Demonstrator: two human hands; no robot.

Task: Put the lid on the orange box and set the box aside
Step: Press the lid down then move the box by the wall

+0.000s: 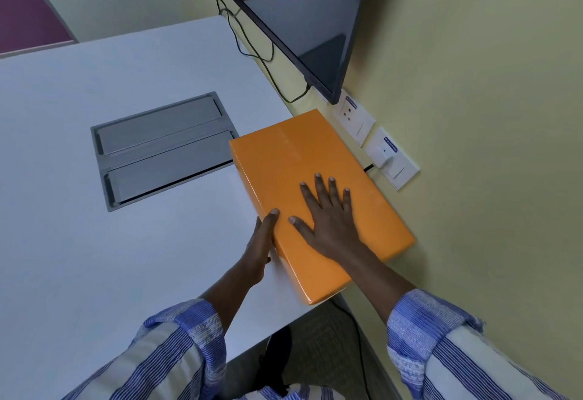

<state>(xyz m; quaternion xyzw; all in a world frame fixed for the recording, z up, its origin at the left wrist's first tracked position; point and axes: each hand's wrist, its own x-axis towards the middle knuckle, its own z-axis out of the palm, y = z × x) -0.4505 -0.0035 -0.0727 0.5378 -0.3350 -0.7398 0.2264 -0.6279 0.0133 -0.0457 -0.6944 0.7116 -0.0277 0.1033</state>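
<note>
The orange box [293,160] lies closed, its lid on, at the right edge of the white table [79,179], close to the wall. Its near right corner juts slightly past the table edge. My right hand [328,220] rests flat on the lid with the fingers spread. My left hand [260,248] presses against the box's left side, thumb on the top edge and fingers along the side wall.
A grey cable hatch [164,147] is set into the table left of the box. A dark wall screen [299,21] hangs above, with a black cable [252,49] trailing down. Wall sockets [375,141] sit just right of the box.
</note>
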